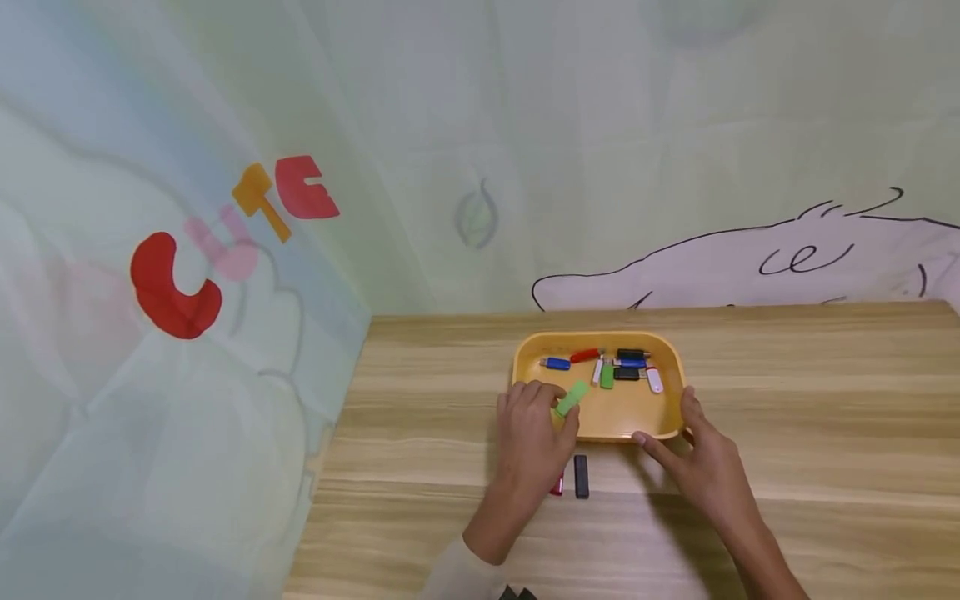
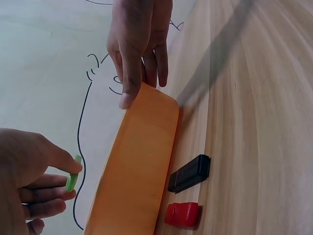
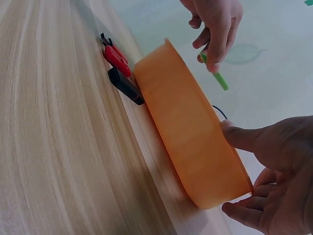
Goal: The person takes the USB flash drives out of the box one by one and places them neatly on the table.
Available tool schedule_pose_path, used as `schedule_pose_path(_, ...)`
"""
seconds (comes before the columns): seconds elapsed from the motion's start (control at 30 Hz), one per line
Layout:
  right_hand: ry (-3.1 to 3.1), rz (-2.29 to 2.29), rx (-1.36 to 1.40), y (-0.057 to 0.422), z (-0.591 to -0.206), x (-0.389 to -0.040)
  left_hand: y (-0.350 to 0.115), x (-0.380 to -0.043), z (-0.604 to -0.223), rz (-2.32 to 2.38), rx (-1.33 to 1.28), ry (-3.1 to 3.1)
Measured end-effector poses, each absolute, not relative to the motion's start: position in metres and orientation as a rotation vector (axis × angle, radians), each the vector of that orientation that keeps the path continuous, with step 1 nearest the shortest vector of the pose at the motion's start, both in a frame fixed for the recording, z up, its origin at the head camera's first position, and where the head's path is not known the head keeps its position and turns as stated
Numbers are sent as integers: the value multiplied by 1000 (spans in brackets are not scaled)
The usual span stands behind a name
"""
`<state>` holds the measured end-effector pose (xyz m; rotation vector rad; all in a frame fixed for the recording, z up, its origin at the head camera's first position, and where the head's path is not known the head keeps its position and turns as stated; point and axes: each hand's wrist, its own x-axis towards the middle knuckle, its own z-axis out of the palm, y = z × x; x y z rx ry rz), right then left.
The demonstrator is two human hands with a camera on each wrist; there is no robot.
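Hands [image 1: 529, 433] [image 1: 707, 462]: left pinches green stick [image 1: 573, 399], right holds tray [image 1: 615, 418] | stick's long axis diagonal, pointing away-right

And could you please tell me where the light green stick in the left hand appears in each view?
Head: the green stick is right of centre and below it.
Left wrist: the green stick is at lower left.
Right wrist: the green stick is at upper right.
Shared landmark: the orange tray, with the right hand at its rim.
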<state>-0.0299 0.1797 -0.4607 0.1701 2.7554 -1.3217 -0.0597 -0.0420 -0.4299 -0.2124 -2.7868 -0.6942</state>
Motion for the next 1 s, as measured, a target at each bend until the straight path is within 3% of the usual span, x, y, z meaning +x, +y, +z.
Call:
schedule_pose_path(0.77, 2753, -1344, 170, 181, -464, -31, -30, -34, -430, -822, -130, -2876)
schedule_pose_path(1.0, 2736, -1349, 174, 181, -463, -31, -28, -25, -436, -793, -213, -2812)
